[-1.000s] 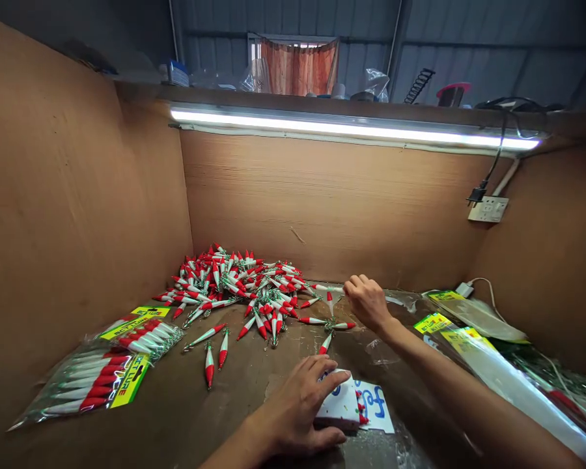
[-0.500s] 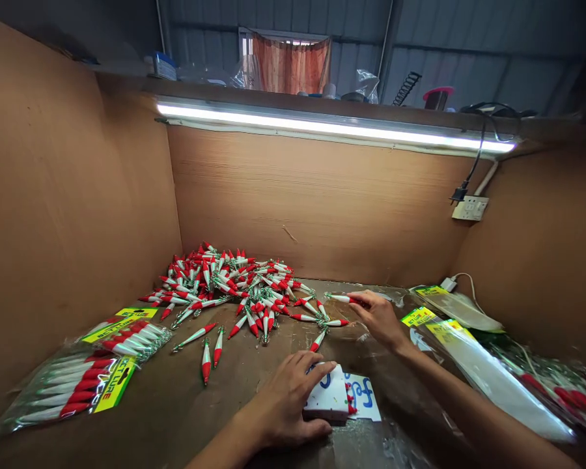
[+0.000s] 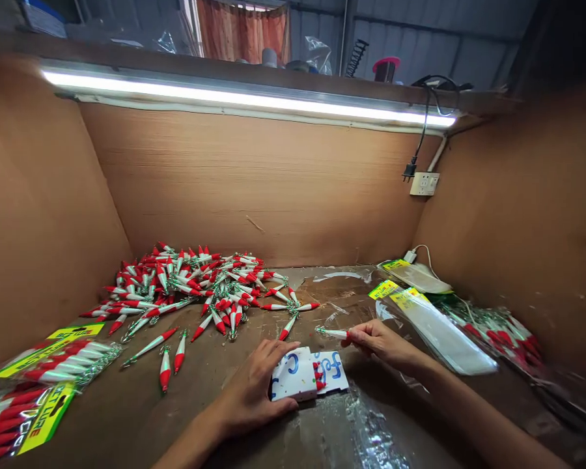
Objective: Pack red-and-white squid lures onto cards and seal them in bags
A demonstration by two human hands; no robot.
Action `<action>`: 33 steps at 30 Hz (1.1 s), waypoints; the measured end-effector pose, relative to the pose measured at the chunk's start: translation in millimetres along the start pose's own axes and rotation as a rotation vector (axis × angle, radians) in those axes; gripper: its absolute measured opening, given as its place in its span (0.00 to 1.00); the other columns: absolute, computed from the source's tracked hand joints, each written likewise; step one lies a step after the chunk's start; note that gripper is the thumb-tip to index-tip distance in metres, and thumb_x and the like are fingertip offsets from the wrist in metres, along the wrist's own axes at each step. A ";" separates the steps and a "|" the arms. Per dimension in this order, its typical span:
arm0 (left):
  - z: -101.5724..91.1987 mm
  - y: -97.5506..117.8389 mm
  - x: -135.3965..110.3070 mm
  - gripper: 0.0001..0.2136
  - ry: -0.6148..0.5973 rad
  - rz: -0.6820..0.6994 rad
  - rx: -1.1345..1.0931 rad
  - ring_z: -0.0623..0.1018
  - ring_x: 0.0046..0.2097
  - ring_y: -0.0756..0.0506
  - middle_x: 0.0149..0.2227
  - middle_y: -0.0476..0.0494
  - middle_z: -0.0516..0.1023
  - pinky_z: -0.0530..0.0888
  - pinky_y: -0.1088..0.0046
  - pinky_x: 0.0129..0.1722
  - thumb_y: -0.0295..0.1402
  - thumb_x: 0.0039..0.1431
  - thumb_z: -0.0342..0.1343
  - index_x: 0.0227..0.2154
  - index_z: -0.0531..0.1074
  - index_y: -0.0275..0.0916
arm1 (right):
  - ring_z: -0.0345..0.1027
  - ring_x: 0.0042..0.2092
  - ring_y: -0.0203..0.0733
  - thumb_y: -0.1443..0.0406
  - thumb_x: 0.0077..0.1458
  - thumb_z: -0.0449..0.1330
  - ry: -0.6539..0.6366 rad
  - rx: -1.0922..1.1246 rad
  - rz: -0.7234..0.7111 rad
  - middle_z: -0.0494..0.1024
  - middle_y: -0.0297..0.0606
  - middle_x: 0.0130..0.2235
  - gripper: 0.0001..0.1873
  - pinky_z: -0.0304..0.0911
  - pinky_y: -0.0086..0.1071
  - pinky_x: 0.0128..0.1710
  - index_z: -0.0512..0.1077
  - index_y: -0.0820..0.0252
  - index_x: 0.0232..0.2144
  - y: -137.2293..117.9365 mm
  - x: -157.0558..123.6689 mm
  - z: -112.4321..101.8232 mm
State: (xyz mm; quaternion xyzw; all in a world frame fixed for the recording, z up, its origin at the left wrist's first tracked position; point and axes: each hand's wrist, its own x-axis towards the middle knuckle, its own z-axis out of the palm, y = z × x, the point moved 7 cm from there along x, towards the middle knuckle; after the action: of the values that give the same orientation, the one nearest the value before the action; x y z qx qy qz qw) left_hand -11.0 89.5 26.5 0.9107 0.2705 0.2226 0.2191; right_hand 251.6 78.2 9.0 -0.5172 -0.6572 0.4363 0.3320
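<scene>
My right hand (image 3: pixel 378 342) pinches a red-and-white fishing lure (image 3: pixel 334 333) by its red end, its green hooked end pointing left. The lure is held just above the table. My left hand (image 3: pixel 258 378) is wrapped round a small white box (image 3: pixel 293 374) with blue lettering, its thumb along the near side. From the box's right side sticks out a white card (image 3: pixel 333 372) with blue writing. Small red tips show where the card meets the box; what they belong to is hidden inside. A cluster of lures (image 3: pixel 293 306) lies just beyond, hooks together.
A large heap of lures (image 3: pixel 176 280) lies at the back left, with several loose ones in front. Filled lure packets (image 3: pixel 43 417) lie at left. Clear plastic sleeves (image 3: pixel 444 332) and more lures (image 3: pixel 502 335) are at right. A plug (image 3: pixel 409 170) hangs by the socket (image 3: pixel 424 184).
The view has turned right. My right hand has brought the lure nearer, down toward the white box. My left hand keeps its hold on the box.
</scene>
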 end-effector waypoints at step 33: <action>20.5 10.0 4.0 0.39 -0.087 0.040 -0.062 0.69 0.56 0.38 0.57 0.42 0.68 0.67 0.60 0.56 0.37 0.47 0.69 0.61 0.58 0.50 | 0.67 0.38 0.39 0.62 0.64 0.57 0.015 -0.683 -0.562 0.78 0.36 0.35 0.10 0.60 0.30 0.40 0.79 0.54 0.40 -34.2 -2.6 48.6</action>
State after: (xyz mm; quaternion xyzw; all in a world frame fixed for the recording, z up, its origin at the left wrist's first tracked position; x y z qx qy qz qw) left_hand 6.7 78.6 16.3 0.9175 0.2354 0.1952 0.2542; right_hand 195.8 61.7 21.0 -0.4017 -0.8763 0.0833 0.2526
